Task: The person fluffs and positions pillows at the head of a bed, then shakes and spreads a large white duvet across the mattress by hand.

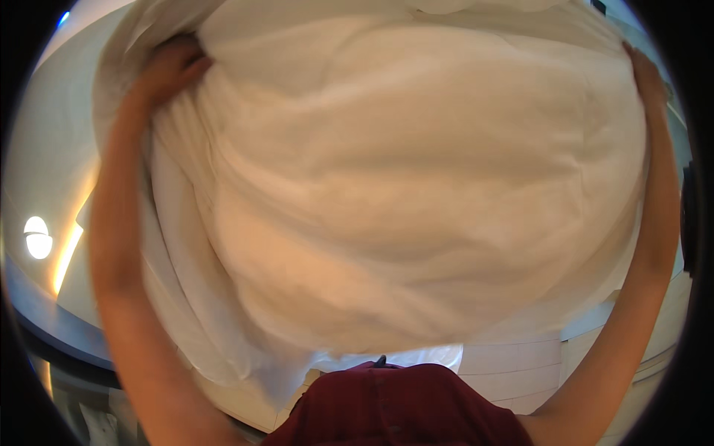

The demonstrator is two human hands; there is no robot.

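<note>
A large white bedding cloth (pixel 401 178), a sheet or a duvet, hangs spread in front of me and fills most of the view. Soft folds run across it, and its lower edge is blurred. High on the left, my left hand (pixel 172 73) is closed on a gathered part of the cloth, its fingers partly in shadow. My right hand (pixel 648 78) grips the cloth's edge at the far upper right. Both arms are raised and stretched wide apart. More layers of the cloth hang below my left hand, beside my forearm.
A lit lamp (pixel 38 238) and a glowing light strip (pixel 68 256) show on the left. A dark curved edge (pixel 63 346) lies at lower left. Pale floor tiles (pixel 513 364) and a bright white sheet-like patch (pixel 435 358) show under the cloth. A dark object (pixel 689 219) stands at the right rim.
</note>
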